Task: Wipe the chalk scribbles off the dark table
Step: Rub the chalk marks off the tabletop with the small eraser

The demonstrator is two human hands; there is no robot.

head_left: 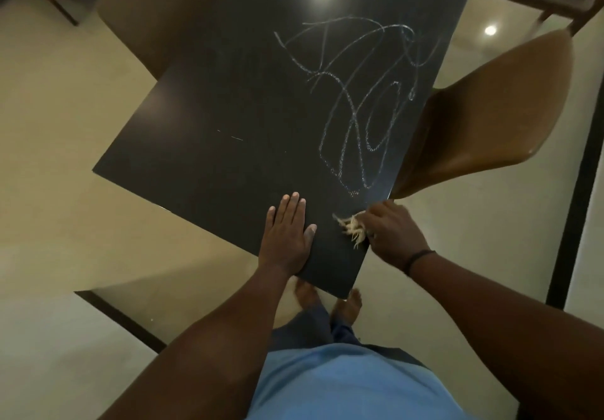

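Chalk scribbles (359, 102) cover the right half of the dark table (202, 119), apparently unwiped; we judge the wiping about to begin. Our right hand (395, 233) grips a frayed pale rag (353, 228) at the near right edge, just below the marks; next it must sweep up across them. Our left hand (287, 233) presses flat, fingers together, bracing.

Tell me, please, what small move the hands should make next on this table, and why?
Probably slide the right hand, which grips the frayed rag, forward onto the chalk scribbles: they look unwiped, the rag sits at the near table edge short of them, and the left hand presses flat.
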